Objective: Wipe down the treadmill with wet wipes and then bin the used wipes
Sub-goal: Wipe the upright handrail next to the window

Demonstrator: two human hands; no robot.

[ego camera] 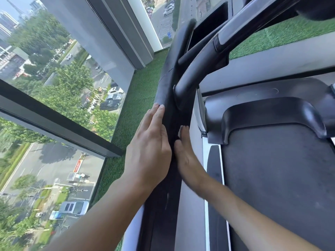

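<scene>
The treadmill's dark left upright (167, 98) runs up the middle of the head view. Its black belt (279, 171) and motor cover (268, 113) lie to the right. My left hand (150, 147) lies flat against the upright's left side, fingers straight. My right hand (188, 156) lies against the upright's right side, fingers straight along it. A small white bit, possibly a wipe (180, 132), shows at the right fingertips; most of it is hidden under the hand. No bin is in view.
A curved handrail (195, 69) branches off the upright above my hands. Green artificial turf (137, 105) covers the floor left of the treadmill, up to floor-to-ceiling windows (54, 78) with a dark frame. A grey ledge (272, 64) runs behind the treadmill.
</scene>
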